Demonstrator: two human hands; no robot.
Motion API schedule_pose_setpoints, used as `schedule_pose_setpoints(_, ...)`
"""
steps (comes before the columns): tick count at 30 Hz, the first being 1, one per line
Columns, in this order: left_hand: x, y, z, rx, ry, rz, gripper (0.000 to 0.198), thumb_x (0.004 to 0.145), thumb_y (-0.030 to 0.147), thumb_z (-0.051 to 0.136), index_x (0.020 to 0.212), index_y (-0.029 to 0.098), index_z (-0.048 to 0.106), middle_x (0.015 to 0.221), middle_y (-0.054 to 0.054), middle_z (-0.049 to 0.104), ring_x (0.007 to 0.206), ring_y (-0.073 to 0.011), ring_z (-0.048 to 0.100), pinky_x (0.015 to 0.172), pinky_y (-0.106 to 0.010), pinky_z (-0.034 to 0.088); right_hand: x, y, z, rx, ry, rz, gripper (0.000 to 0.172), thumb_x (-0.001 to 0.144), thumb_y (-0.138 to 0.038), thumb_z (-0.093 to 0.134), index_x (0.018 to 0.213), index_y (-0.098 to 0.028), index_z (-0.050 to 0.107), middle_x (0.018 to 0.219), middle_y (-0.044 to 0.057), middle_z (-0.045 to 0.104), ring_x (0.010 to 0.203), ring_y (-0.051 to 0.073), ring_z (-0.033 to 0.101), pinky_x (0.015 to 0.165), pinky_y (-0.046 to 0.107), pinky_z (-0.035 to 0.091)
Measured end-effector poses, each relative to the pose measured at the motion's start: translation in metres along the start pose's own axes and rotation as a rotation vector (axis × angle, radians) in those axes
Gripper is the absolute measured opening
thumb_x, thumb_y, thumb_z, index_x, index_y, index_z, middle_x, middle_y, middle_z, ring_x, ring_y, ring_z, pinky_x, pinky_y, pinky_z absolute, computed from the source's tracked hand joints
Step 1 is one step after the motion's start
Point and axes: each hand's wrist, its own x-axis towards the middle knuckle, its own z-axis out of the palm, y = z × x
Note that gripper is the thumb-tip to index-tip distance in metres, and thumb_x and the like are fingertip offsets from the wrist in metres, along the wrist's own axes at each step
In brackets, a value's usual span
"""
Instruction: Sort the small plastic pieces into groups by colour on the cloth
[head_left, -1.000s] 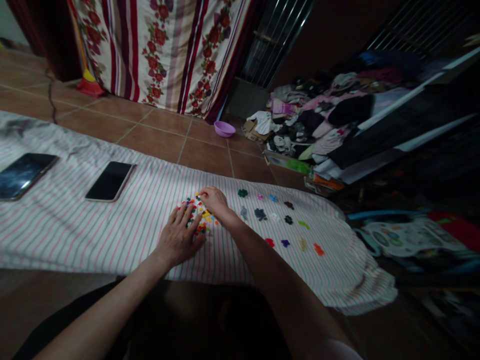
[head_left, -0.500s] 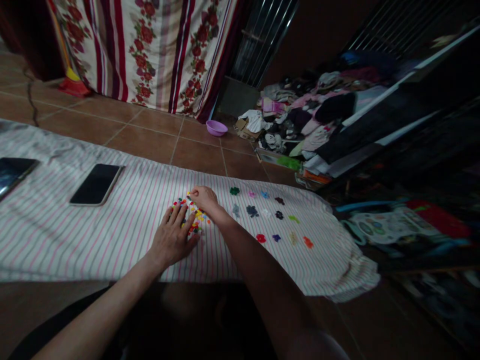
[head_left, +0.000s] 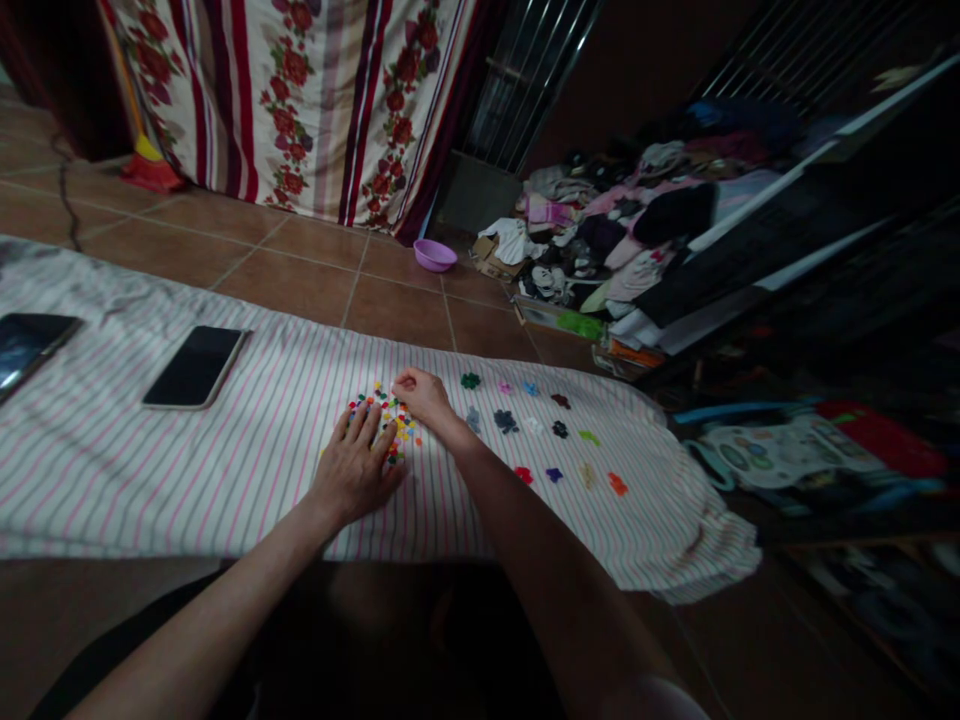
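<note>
A loose pile of small multicoloured pieces (head_left: 405, 425) lies on the striped cloth (head_left: 262, 450); they are too small to name. My left hand (head_left: 356, 462) rests flat over the pile's near left part, fingers spread, hiding some pieces. At the pile's far right edge my right hand (head_left: 421, 393) has thumb and fingers pinched together; whatever is between the fingertips cannot be made out. To the right are small heaps sorted by colour, among them a green heap (head_left: 470, 381), a dark grey heap (head_left: 505, 421), a red heap (head_left: 523, 475) and an orange heap (head_left: 617, 484).
A phone (head_left: 195, 368) lies left of my hands, and a second dark device (head_left: 30, 345) is at the far left. Beyond the cloth, a purple basin (head_left: 435, 256) stands on the tiled floor. A pile of clothes (head_left: 592, 220) is at the back right.
My right hand has moved slightly right across the pile's far edge, still pinched. More of the pieces at the back now show. My left hand stays flat in nearly the same place.
</note>
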Motion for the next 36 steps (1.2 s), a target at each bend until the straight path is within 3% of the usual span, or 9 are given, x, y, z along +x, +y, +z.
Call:
schedule_pose_setpoints(8,0.001,0.004,0.007,-0.006,-0.014,-0.008,0.054,0.084,0.045,0.054,0.128,0.015,0.053,0.142,-0.019,0.046,0.139,-0.0354,0.032,0.112,-0.055,0.027,-0.010,0.031,-0.024,0.014,0.080,0.041,0.018,0.073,-0.017,0.058,0.088,-0.020,0.067,0.076,-0.002,0.068,0.070,0.012,0.062,0.070,0.022,0.047)
schedule_pose_setpoints(16,0.003,0.004,0.007,0.011,-0.049,0.001,0.053,0.085,0.043,0.053,0.129,0.014,0.053,0.143,-0.021,0.045,0.139,-0.0360,0.031,0.112,-0.056,0.026,-0.030,0.083,-0.077,-0.093,0.216,0.136,0.020,0.075,-0.018,0.054,0.086,-0.021,0.069,0.072,-0.002,0.067,0.069,0.013,0.062,0.068,0.022,0.047)
schedule_pose_setpoints(26,0.002,0.005,0.005,0.041,-0.059,0.004,0.052,0.086,0.045,0.050,0.128,0.014,0.053,0.143,-0.019,0.045,0.139,-0.0347,0.031,0.113,-0.054,0.024,-0.065,0.151,-0.141,-0.410,0.343,0.483,0.022,0.078,-0.020,0.054,0.093,-0.021,0.072,0.090,0.004,0.072,0.085,0.019,0.065,0.074,0.026,0.046)
schedule_pose_setpoints(31,0.003,0.006,0.004,0.034,-0.048,-0.002,0.051,0.085,0.045,0.050,0.127,0.015,0.054,0.141,-0.019,0.047,0.138,-0.0349,0.033,0.112,-0.055,0.027,-0.076,0.167,-0.151,-0.492,0.322,0.572,0.025,0.079,-0.018,0.052,0.092,-0.022,0.073,0.093,0.005,0.073,0.085,0.019,0.066,0.070,0.025,0.045)
schedule_pose_setpoints(36,0.002,0.005,0.007,0.007,-0.023,-0.004,0.049,0.085,0.044,0.050,0.128,0.020,0.052,0.142,-0.014,0.048,0.139,-0.0331,0.032,0.113,-0.054,0.025,-0.076,0.174,-0.147,-0.494,0.315,0.542,0.026,0.078,-0.017,0.051,0.088,-0.022,0.074,0.087,0.004,0.073,0.083,0.018,0.066,0.070,0.025,0.046)
